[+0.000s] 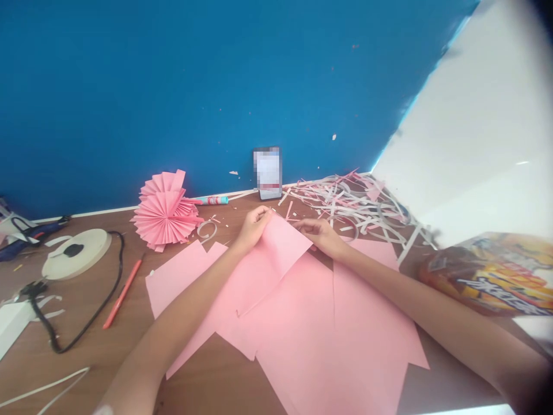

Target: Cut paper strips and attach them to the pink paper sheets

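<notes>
My left hand [253, 227] pinches the far corner of a pink paper sheet [263, 271] that lies on top of several other pink sheets [345, 328] spread over the brown table [86, 357]. My right hand [319, 233] rests on the sheet's right edge, fingers curled and pressing the paper down. Both forearms reach across the sheets from the near edge.
Folded pink paper fans [166, 210] and a glue tube [211, 200] lie at the back left. A phone [268, 173] leans on the blue wall. Shredded paper strips [358, 202] pile at the back right. An orange pencil [123, 293], a tape roll [78, 251], a black cable [103, 300] and a printed bag [492, 274] are nearby.
</notes>
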`<state>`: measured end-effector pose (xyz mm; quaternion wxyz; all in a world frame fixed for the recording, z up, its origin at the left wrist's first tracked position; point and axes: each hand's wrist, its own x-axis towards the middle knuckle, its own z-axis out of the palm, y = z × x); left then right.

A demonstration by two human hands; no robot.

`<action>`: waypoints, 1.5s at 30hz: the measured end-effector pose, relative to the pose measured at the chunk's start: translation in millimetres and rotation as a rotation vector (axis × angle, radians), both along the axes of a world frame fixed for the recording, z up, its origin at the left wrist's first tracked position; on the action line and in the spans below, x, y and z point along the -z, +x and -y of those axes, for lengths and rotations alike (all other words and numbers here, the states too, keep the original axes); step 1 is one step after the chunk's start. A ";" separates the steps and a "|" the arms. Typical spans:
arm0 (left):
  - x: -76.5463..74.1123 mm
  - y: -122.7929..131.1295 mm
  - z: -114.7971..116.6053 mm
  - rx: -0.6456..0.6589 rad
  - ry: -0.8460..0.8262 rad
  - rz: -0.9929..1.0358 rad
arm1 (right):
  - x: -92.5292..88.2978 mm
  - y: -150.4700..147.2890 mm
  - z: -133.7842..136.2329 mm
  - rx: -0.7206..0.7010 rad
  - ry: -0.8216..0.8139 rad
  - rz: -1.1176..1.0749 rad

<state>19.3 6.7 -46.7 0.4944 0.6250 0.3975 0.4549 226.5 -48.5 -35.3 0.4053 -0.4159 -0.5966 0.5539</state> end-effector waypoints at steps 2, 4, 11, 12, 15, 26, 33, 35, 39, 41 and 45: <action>-0.7 0.0 0.4 -0.005 -0.002 -0.008 | -0.2 0.5 0.0 -0.006 -0.001 0.003; -1.3 0.0 0.7 -0.005 -0.007 -0.010 | 0.7 1.3 -0.5 -0.003 0.000 0.018; -1.2 0.9 1.0 -0.011 0.005 -0.010 | 5.5 3.8 -2.2 -0.025 0.017 0.039; -1.2 0.9 1.1 -0.015 0.003 -0.009 | 5.6 3.9 -2.2 -0.027 0.019 0.039; -1.8 0.8 1.5 -0.024 -0.005 -0.017 | 5.4 3.8 -2.3 -0.031 0.036 0.047; 1.2 -1.0 0.0 0.012 0.007 0.022 | 6.6 4.2 -2.8 -0.030 0.030 0.059; -1.9 -0.5 -0.2 -0.001 -0.017 -0.022 | 8.8 1.3 -3.8 0.073 0.091 0.042; -1.8 -0.1 0.4 0.015 -0.036 -0.023 | 11.2 1.1 -5.2 0.120 0.109 0.034; -2.0 0.7 2.2 0.065 -0.058 -0.055 | 13.8 0.2 -5.6 0.206 0.160 0.065; -3.0 0.7 2.8 0.077 -0.016 -0.038 | 13.8 -0.6 -4.0 0.233 0.237 0.146; -5.3 -0.8 3.0 0.074 0.063 0.022 | 13.1 -1.2 -0.4 0.263 0.344 0.358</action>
